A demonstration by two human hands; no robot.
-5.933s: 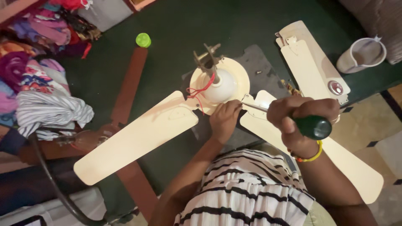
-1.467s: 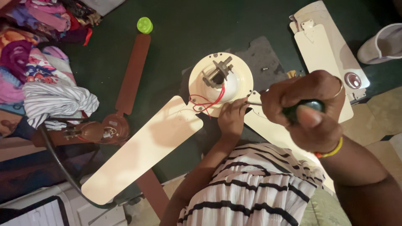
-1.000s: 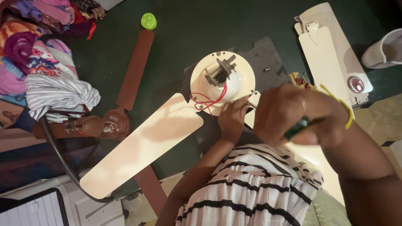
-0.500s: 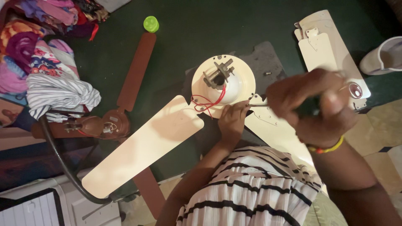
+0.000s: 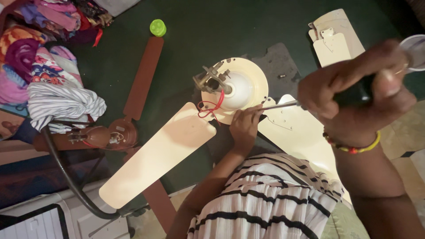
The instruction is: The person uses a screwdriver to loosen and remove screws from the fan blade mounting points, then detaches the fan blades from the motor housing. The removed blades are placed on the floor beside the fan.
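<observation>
Screwdriver (image 5: 310, 101) work fills the middle and right of the frame: the right hand (image 5: 358, 93), large and close at the right edge, has its grip closed tight around the dark handle, and the metal shaft runs left from the fist to the rim of a cream ceiling fan motor (image 5: 237, 86) at centre. The left hand (image 5: 243, 126), just below the motor, pinches its fingers at the shaft's tip where a cream blade (image 5: 296, 132) meets the rim; whether it holds a screw I cannot tell. A second cream blade (image 5: 159, 155) slants down toward the lower left. Red wires (image 5: 208, 108) loop off the motor's left side. The fan lies on a dark green surface (image 5: 212, 26). Left of it rests a brown fan (image 5: 117, 132), with a green cap (image 5: 157, 27) above and piled clothes (image 5: 44, 75) at the upper left. Loose cream blades (image 5: 334, 37) lie at the upper right.
</observation>
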